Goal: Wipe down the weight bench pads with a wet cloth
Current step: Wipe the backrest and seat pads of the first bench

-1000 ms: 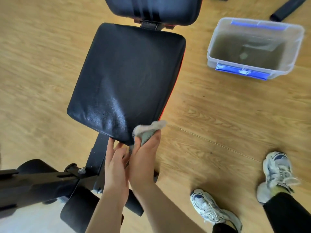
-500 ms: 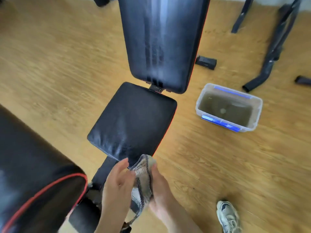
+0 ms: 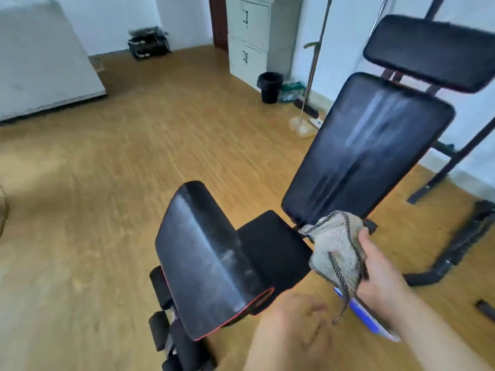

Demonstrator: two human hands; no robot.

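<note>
The black weight bench stands in front of me. Its angled front pad with red piping is nearest, the flat seat pad lies behind it, and the raised back pad and head pad rise beyond. My right hand grips a folded grey-beige cloth with dark woven edging, held in the air just right of the seat pad. My left hand hovers blurred below the cloth, fingers loosely curled, holding nothing.
A blue-edged water tub shows partly under my right forearm. Black frame tubes lie on the wooden floor at right. Farther back stand a black bin, a mop, a white cabinet and a shoe rack.
My head has lifted, so the whole room and bench come into view. The cloth has passed into my right hand alone and risen to seat height; my left hand has let go.
</note>
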